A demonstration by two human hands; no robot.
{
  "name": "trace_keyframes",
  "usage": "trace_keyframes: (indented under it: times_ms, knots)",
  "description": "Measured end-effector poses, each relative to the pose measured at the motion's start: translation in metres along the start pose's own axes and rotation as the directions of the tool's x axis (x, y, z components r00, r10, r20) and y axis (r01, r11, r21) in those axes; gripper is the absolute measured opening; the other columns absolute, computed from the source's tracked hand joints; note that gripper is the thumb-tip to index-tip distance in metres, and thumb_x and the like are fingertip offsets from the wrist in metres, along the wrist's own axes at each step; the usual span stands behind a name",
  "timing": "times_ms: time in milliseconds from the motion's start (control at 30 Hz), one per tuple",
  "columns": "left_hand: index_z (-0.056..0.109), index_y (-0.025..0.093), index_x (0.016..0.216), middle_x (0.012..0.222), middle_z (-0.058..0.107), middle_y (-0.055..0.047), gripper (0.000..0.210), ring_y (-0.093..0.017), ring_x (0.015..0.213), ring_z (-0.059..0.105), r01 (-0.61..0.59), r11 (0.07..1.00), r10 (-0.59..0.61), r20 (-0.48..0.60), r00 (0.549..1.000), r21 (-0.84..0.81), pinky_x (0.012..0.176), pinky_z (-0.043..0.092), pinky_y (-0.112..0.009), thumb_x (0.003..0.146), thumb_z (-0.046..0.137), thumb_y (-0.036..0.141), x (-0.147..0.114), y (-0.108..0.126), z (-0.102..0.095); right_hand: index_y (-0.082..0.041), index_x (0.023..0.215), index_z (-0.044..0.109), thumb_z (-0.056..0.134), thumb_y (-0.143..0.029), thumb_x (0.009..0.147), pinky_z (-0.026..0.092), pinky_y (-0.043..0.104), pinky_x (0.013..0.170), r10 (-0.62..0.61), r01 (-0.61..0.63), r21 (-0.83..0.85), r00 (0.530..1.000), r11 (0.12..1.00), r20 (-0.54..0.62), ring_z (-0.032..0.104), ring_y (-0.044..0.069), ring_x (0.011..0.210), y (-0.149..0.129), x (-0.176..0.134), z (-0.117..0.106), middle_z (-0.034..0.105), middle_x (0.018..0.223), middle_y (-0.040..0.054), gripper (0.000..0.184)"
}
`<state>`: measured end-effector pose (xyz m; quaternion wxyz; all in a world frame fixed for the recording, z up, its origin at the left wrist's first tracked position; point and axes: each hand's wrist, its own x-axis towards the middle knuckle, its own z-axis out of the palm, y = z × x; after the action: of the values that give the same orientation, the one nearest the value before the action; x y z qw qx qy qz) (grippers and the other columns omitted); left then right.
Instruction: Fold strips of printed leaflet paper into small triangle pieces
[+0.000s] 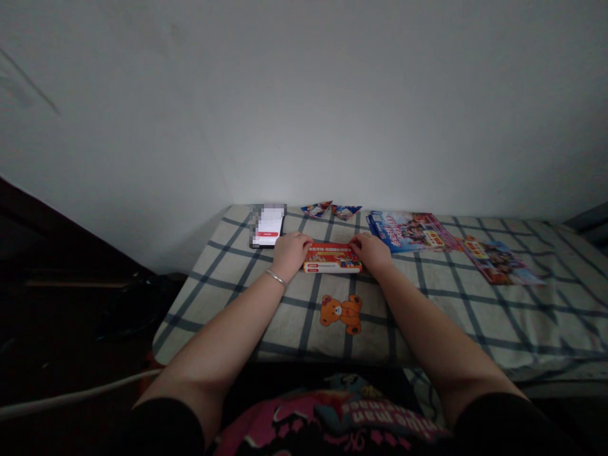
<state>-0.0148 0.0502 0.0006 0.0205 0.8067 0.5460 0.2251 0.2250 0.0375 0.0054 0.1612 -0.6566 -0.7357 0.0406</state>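
Note:
A red-and-white printed piece (332, 258), either a folded leaflet or a flat box, lies on the checked cloth in front of me. My left hand (291, 249) grips its left end, fingers closed at the far left corner. At the opposite end, my right hand (371, 252) has its fingers pinched on the far right corner. Thumbs and undersides of both hands are largely hidden. Just beyond my left hand lies a phone (266, 227) with a lit screen. A stack of colourful leaflets (408, 231) is close to my right hand.
Two small folded paper shapes (317, 209) stand near the wall. Another leaflet (503, 259) lies farther right on the checked cloth (446, 310). A bear picture (342, 313) is nearer me. A white cable (80, 396) runs at lower left.

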Motion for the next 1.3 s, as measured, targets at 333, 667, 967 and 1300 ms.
trace_keyframes:
  times_ms: [333,667,967,1300]
  knots:
    - [0.069,0.022,0.093,0.091,0.064,-0.008,0.018,-0.024,0.088,0.059,-0.030,0.993,0.027,0.029,0.999,0.110,0.076,0.040,-0.035,0.091,0.051,0.026,0.000,0.004,0.001,-0.024,0.094,0.068,0.056,-0.029,0.088,0.043,0.027,0.071,-0.020,0.020,0.015,0.999,1.000,0.030,0.062,0.020,0.088,0.005,0.003,0.001,0.069,0.095,0.0055,0.014]
    - [0.068,0.026,0.108,0.105,0.059,-0.007,0.024,-0.023,0.097,0.051,-0.198,0.971,0.200,-0.001,0.980,0.133,0.080,0.042,-0.034,0.092,0.051,0.022,0.001,-0.005,0.010,-0.023,0.099,0.067,0.054,-0.028,0.089,0.043,0.025,0.072,-0.025,0.024,0.017,0.999,1.000,0.041,0.061,0.018,0.090,0.003,0.000,0.000,0.068,0.099,0.0042,0.017]
    - [0.068,0.020,0.102,0.101,0.064,-0.006,0.020,-0.021,0.096,0.050,-0.390,0.899,0.364,0.156,0.918,0.199,0.078,0.043,-0.032,0.092,0.051,0.020,0.005,-0.002,0.000,-0.030,0.105,0.070,0.048,-0.027,0.093,0.044,0.023,0.071,-0.094,0.095,-0.010,0.995,0.995,0.042,0.061,0.017,0.097,0.002,-0.003,0.000,0.065,0.106,0.0019,0.026]
    - [0.069,0.022,0.108,0.106,0.062,-0.006,0.025,-0.020,0.100,0.053,-0.498,0.858,0.446,0.301,0.843,0.123,0.082,0.044,-0.028,0.090,0.054,0.016,0.017,-0.009,-0.012,-0.028,0.110,0.071,0.049,-0.022,0.089,0.045,0.022,0.082,-0.176,0.178,0.008,0.968,0.984,0.177,0.061,0.016,0.097,0.011,0.011,-0.004,0.067,0.107,0.0024,0.030]
